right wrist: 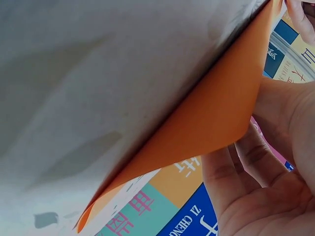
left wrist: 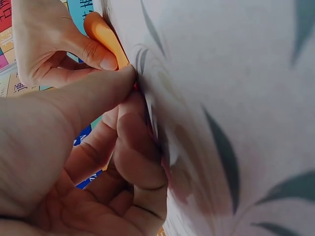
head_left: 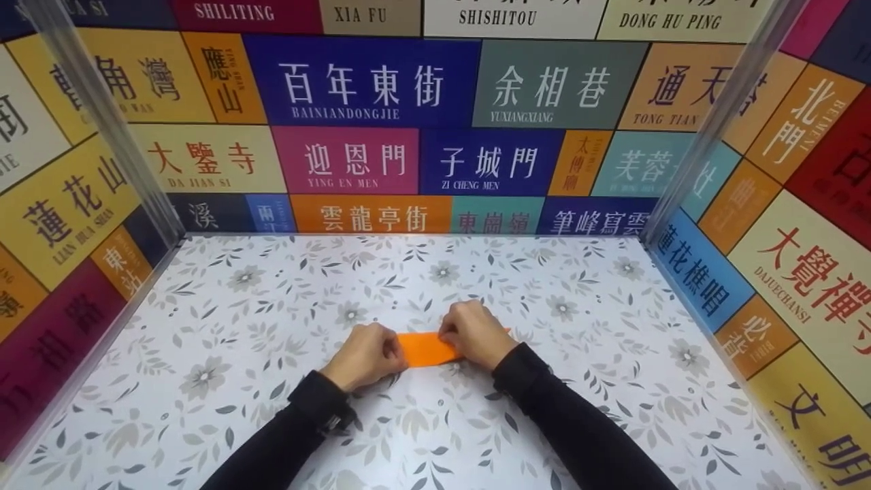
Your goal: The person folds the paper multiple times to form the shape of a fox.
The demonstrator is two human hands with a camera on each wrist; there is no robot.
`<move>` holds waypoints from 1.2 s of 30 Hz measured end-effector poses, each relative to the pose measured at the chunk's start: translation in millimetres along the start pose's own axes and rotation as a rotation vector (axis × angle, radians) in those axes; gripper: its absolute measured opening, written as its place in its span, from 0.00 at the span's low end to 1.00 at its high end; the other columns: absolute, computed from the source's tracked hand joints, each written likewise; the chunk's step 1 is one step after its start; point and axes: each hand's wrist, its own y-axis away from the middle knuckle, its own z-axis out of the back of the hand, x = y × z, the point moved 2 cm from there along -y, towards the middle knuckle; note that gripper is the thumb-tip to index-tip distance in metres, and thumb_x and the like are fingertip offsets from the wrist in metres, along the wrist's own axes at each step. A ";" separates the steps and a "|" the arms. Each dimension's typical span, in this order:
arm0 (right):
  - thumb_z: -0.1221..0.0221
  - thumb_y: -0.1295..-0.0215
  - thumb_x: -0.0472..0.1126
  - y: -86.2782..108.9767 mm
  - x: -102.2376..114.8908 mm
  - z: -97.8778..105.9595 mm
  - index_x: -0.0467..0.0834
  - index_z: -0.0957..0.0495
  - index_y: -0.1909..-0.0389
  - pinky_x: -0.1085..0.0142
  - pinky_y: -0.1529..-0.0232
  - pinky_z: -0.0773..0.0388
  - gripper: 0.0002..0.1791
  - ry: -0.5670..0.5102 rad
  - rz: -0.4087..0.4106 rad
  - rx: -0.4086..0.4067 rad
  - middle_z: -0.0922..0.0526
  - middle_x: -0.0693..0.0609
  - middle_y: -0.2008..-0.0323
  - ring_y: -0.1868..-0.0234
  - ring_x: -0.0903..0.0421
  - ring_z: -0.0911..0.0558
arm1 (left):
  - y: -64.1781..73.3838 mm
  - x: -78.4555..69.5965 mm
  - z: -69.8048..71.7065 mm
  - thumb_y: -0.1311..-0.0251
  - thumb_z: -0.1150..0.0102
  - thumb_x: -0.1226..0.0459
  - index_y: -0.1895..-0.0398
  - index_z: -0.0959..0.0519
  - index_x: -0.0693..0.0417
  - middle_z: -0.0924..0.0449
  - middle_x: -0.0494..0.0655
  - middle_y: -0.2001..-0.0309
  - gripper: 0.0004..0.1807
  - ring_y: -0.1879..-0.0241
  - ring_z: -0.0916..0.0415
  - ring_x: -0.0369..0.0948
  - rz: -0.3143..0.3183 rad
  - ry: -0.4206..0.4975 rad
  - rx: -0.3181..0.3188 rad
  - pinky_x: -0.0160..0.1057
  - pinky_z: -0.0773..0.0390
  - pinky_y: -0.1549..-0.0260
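Observation:
A strip of orange paper [head_left: 425,349], apparently folded, lies on the patterned tabletop between my two hands. At its left end, my left hand [head_left: 364,354] pinches it between thumb and index finger, the other fingers curled. My right hand [head_left: 476,333] grips the paper farther right, covering much of that part; a pointed tip sticks out beyond the hand. Seen from the right wrist, the orange paper [right wrist: 211,108] slopes up off the surface, its raised edge between thumb and fingers. In the left wrist view the paper [left wrist: 106,34] curves up by the right hand.
The white tabletop [head_left: 306,435] carries a grey leaf and flower print. Colourful sign-covered panels [head_left: 360,82] rise at the back and both sides, with clear corner posts [head_left: 721,129] where they meet. Black cuffs [head_left: 323,405] surround both wrists.

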 end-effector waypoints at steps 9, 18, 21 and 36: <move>0.23 0.30 0.28 -0.3 0.1 -0.5 0.38 0.02 0.62 0.51 0.51 0.06 0.04 0.002 0.007 -0.012 0.04 0.45 0.64 0.59 0.47 0.06 | -1.6 -7.6 -2.2 0.43 0.18 0.71 0.72 0.08 0.53 0.12 0.42 0.76 0.07 0.75 0.24 0.35 -0.053 -0.036 -0.026 0.33 0.22 0.70; 0.23 0.33 0.27 -0.7 -1.2 -1.9 0.40 0.02 0.64 0.55 0.54 0.10 0.06 0.024 -0.007 -0.023 0.06 0.46 0.65 0.61 0.49 0.10 | -8.4 -17.8 -9.7 0.35 0.19 0.68 0.66 0.07 0.50 0.12 0.43 0.68 0.04 0.67 0.17 0.41 -0.201 -0.174 -0.078 0.43 0.13 0.59; 0.23 0.33 0.27 -0.9 -1.4 -2.7 0.41 0.02 0.66 0.55 0.55 0.09 0.06 0.030 -0.005 -0.034 0.05 0.46 0.66 0.62 0.49 0.09 | -9.3 -21.0 -12.6 0.35 0.19 0.69 0.64 0.05 0.52 0.11 0.45 0.66 0.03 0.64 0.12 0.45 -0.272 -0.218 -0.113 0.45 0.09 0.58; 0.23 0.34 0.25 1.2 0.9 -0.2 0.40 0.03 0.67 0.55 0.58 0.10 0.07 0.018 0.042 -0.058 0.05 0.46 0.68 0.63 0.48 0.08 | -18.1 -31.4 -23.6 0.37 0.26 0.76 0.70 0.05 0.53 0.07 0.50 0.67 0.10 0.65 0.09 0.48 -0.470 -0.317 -0.058 0.44 0.09 0.62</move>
